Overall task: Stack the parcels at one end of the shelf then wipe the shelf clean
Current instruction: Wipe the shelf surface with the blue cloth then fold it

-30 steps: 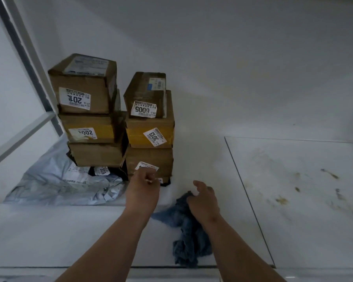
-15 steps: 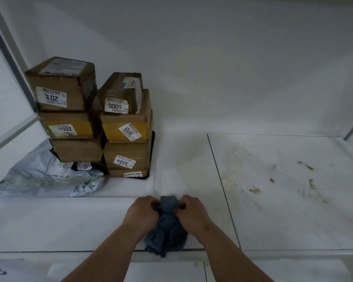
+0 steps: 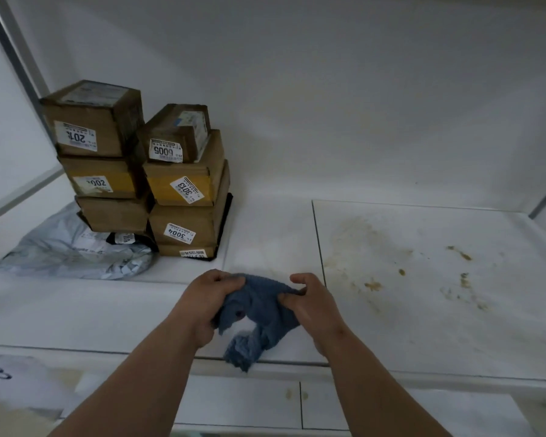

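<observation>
Now both hands, left (image 3: 207, 305) and right (image 3: 312, 305), grip the blue cloth (image 3: 259, 313).

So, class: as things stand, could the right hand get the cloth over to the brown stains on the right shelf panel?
Probably yes. The right hand already grips the blue cloth, with the left hand too. The stains lie just to its right on bare shelf, with nothing standing between; the parcels are stacked away at the left.

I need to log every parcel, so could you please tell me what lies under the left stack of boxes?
A crumpled grey mailer bag lies under the left stack of boxes, spreading forward and left. A dark parcel shows at the base; anything further back is covered.
</observation>
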The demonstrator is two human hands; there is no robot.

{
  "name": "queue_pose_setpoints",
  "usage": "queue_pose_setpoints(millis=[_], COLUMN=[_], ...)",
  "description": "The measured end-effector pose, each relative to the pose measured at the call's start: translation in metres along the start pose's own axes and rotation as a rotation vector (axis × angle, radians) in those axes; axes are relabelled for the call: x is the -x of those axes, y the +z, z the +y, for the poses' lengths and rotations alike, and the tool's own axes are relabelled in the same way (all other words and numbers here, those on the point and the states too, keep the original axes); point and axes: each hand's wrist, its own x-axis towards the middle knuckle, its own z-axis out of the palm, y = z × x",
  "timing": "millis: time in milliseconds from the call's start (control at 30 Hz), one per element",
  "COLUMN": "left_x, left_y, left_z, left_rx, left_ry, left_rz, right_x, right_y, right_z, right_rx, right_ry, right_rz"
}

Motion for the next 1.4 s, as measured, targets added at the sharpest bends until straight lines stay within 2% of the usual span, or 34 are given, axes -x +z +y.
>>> queue_pose_setpoints(millis=[67, 200, 467, 633, 767, 867, 967, 1033, 1100, 1200, 1300, 1400], left_x=[0.006, 0.016, 0.023, 0.028, 0.028, 0.019, 0.01, 0.002, -0.007, -0.019, -0.026, -0.025], left_y=[-0.005, -0.015, -0.043, -0.073, -0.109, -0.134, -0.15, -0.156, -0.16, -0.167, -0.174, -0.174], left_z=[0.004, 0.005, 0.017, 0.036, 0.057, 0.063, 0.048, 0.025, -0.006, -0.052, -0.069, -0.061], left_rx=[0.272, 0.232, -0.344, -0.52, -0.526, -0.708, -0.931, -1.005, -1.059, -1.28, -1.352, -1.39], left_ry=[-0.045, 0.026, 0.189, 0.239, 0.252, 0.332, 0.286, 0.301, 0.351, 0.326, 0.375, 0.274], left_rz=[-0.015, 0.086, 0.21, 0.235, 0.281, 0.448, 0.619, 0.565, 0.388, 0.134, 0.155, 0.187], right_x=[-0.001, 0.008, 0.018, 0.016, 0.017, 0.011, 0.004, 0.006, 0.01, 0.012, 0.006, 0.004], right_y=[0.0, 0.006, 0.025, 0.048, 0.086, 0.109, 0.131, 0.149, 0.171, 0.201, 0.221, 0.23], right_z=[0.0, -0.009, -0.039, -0.059, -0.075, -0.073, -0.055, -0.041, -0.027, -0.01, -0.003, -0.003], right_rx=[0.043, 0.019, -0.069, -0.134, -0.183, -0.094, 0.172, 0.338, 0.421, 0.566, 0.762, 0.896], right_ry=[0.013, -0.065, -0.221, -0.171, -0.142, -0.125, -0.082, -0.122, -0.261, -0.428, -0.443, -0.483], right_rz=[0.006, 0.036, 0.184, 0.181, 0.14, 0.171, 0.186, 0.159, 0.065, -0.125, -0.255, -0.294])
